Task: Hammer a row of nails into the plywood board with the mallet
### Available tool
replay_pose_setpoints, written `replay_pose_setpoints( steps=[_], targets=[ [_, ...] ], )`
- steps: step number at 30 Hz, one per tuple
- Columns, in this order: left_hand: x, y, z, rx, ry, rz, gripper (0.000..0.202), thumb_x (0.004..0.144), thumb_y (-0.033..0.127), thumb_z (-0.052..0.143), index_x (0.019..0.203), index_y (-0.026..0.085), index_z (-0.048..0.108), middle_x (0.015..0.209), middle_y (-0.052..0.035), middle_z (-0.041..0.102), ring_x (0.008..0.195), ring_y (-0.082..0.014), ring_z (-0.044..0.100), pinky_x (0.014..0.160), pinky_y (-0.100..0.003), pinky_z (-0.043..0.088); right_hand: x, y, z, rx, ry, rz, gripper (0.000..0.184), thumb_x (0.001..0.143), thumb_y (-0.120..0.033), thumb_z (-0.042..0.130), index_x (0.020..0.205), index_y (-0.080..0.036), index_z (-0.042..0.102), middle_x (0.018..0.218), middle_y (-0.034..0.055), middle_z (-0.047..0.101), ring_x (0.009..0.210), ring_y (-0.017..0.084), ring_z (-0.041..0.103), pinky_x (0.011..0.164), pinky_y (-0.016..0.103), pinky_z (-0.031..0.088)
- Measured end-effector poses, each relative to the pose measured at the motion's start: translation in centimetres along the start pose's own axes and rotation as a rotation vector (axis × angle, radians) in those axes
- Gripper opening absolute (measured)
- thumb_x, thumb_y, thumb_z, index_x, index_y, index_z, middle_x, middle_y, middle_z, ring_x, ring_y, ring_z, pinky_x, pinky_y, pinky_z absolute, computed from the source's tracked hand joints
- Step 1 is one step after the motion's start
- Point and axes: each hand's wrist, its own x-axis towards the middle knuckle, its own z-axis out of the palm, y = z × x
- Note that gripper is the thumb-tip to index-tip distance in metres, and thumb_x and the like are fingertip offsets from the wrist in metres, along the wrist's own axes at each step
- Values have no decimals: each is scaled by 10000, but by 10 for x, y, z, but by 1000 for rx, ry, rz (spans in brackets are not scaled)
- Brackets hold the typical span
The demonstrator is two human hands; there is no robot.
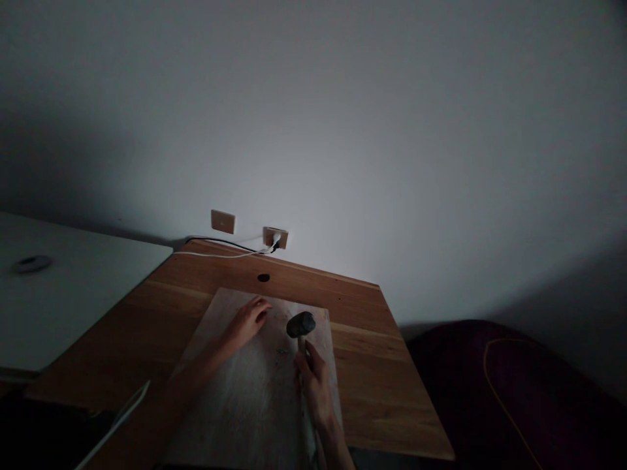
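Observation:
My right hand (316,385) is wrapped round the handle of a mallet (300,324). Its dark, blunt head is raised over the right part of a pale wooden board (235,398). My left hand (249,320) is at the board's far part, left of the mallet head. Its fingers are curled in towards the thumb, and whatever they may hold is too small and dim to make out. Several small dark bits (281,354), perhaps nails or screws, lie on the board between my hands.
The board lies on a brown wooden table (377,378) against a wall. Cables (220,255) run along its back edge to a wall socket (275,237). At left stands a white surface (83,294) bearing a small grey object (33,264). A dark purple rounded thing (470,378) is at right.

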Motion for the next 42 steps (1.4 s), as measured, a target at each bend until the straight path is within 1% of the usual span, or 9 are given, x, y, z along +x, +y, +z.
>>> replay_pose_setpoints(
  steps=[4, 14, 17, 23, 28, 31, 35, 39, 42],
  targets=[
    [1, -3, 0, -50, 17, -41, 262, 860, -5, 619, 960, 205, 740, 990, -46, 730, 941, -185, 723, 869, -282, 567, 3, -9, 8, 21, -40, 40, 776, 839, -751, 678, 1293, -124, 629, 650, -68, 504, 460, 101, 428, 399, 218, 362],
    [1, 1, -4, -13, 39, -63, 142, 884, 87, 667, 903, 199, 752, 963, -70, 753, 950, -227, 717, 881, -338, 571, 20, -18, 22, 25, -138, -16, 674, 908, -666, 650, 1303, -120, 634, 606, -80, 517, 429, 91, 416, 380, 201, 346],
    [-1, 1, -4, 5, 36, -60, 183, 909, 99, 636, 985, 204, 766, 1010, -82, 769, 973, -231, 722, 911, -361, 576, 25, -26, 26, 33, -136, -9, 657, 901, -634, 658, 1321, -129, 629, 627, -73, 536, 426, 94, 437, 369, 203, 356],
    [-5, 0, -3, 38, 32, -21, 462, 869, 84, 626, 1311, 214, 669, 1059, -90, 766, 1018, -253, 722, 976, -414, 570, 38, -43, 39, 13, -153, -39, 622, 887, -628, 637, 1271, -139, 639, 635, -85, 513, 409, 85, 438, 353, 201, 338],
    [-6, -5, 2, 47, 82, -15, 463, 815, 168, 727, 1268, 224, 648, 1242, -135, 714, 1159, -322, 680, 1038, -486, 554, 52, -46, 53, -55, -175, -34, 617, 865, -651, 629, 1231, -154, 639, 654, -79, 528, 391, 88, 470, 349, 212, 363],
    [-6, -8, 4, 25, 83, -23, 394, 846, 187, 723, 1234, 206, 656, 1195, -137, 714, 1124, -313, 688, 999, -463, 570, 56, -43, 58, -105, -189, -21, 618, 850, -670, 621, 1178, -146, 649, 649, -75, 529, 363, 85, 459, 325, 216, 353],
    [-6, -13, 5, -27, 89, -39, 495, 882, 157, 684, 1369, 200, 608, 1111, -95, 738, 1046, -260, 708, 957, -420, 585, 52, -38, 55, -53, -88, -20, 675, 854, -679, 592, 1243, -128, 614, 641, -80, 513, 377, 91, 458, 332, 215, 363],
    [-5, -16, 4, -52, 53, -65, 508, 880, 64, 613, 1365, 214, 625, 993, -47, 760, 952, -214, 728, 934, -378, 583, 46, -34, 45, -15, -58, -14, 641, 860, -654, 626, 1223, -125, 617, 607, -84, 512, 393, 94, 464, 349, 200, 342],
    [-5, -16, 3, -57, 25, -40, 591, 859, 51, 616, 1426, 212, 588, 1045, -61, 773, 995, -220, 731, 963, -387, 579, 43, -36, 40, -20, -75, -22, 628, 878, -644, 630, 1232, -125, 621, 593, -87, 508, 394, 92, 458, 357, 198, 344]
  ],
)
